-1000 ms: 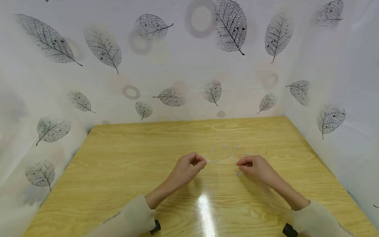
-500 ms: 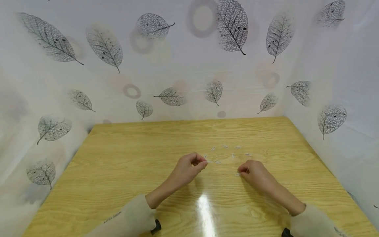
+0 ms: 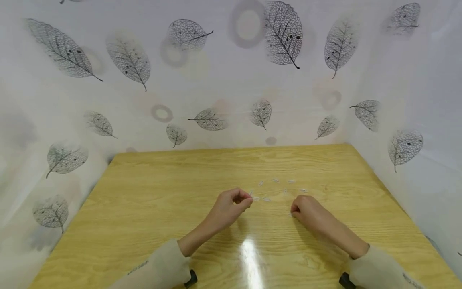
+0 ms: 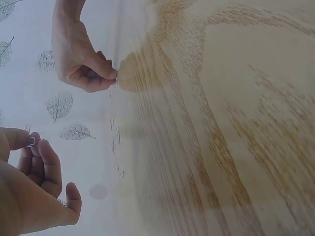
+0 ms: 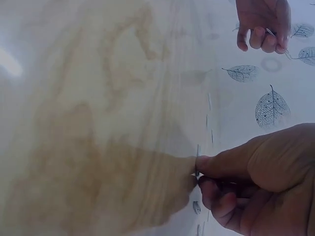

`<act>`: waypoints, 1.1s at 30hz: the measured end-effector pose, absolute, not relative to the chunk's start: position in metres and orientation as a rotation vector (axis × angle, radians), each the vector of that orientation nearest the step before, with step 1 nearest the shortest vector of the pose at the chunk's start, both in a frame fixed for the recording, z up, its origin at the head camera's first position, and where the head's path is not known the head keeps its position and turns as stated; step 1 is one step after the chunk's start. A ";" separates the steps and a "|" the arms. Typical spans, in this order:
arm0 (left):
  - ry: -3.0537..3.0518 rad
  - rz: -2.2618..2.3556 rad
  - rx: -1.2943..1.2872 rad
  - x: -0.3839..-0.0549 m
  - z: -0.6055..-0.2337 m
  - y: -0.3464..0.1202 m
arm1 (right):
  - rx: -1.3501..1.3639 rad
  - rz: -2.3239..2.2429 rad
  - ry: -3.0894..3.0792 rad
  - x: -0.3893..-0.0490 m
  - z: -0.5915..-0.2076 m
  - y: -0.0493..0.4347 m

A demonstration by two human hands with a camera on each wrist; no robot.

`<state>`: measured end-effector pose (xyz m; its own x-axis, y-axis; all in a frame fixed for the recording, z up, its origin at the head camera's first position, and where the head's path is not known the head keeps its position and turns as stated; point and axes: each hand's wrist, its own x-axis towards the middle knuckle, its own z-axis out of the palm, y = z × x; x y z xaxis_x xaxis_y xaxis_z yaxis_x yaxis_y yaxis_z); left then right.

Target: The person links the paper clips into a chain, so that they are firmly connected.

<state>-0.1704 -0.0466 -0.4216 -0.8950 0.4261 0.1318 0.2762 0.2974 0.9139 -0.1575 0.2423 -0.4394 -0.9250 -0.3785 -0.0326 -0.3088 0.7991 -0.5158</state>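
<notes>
In the head view we get fairly even light, with soft shadows just below the left hand (image 3: 224,208) and right hand (image 3: 311,212). A white streak of glare (image 3: 251,261) lies on the table (image 3: 144,180), nearer the camera than the hands; between them, small paper clips (image 3: 266,200) look faint. Both wrist views strike us as hazy, the right one bluish, with a brown shadow or reflection (image 5: 147,182) beside the right hand and a bright spot (image 5: 10,61) well away from it.
</notes>
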 end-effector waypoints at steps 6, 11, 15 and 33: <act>2.415 1.661 0.649 -0.171 -0.423 -0.047 | -0.583 -0.769 2.789 -0.164 -0.435 0.241; 2.408 1.663 0.642 -0.171 -0.423 -0.046 | -0.554 -0.758 2.836 -0.163 -0.437 0.242; 2.417 1.661 0.632 -0.171 -0.424 -0.047 | -0.549 -0.737 2.896 -0.160 -0.439 0.244; 2.425 1.670 0.639 -0.170 -0.426 -0.046 | -0.581 -0.770 2.954 -0.159 -0.445 0.248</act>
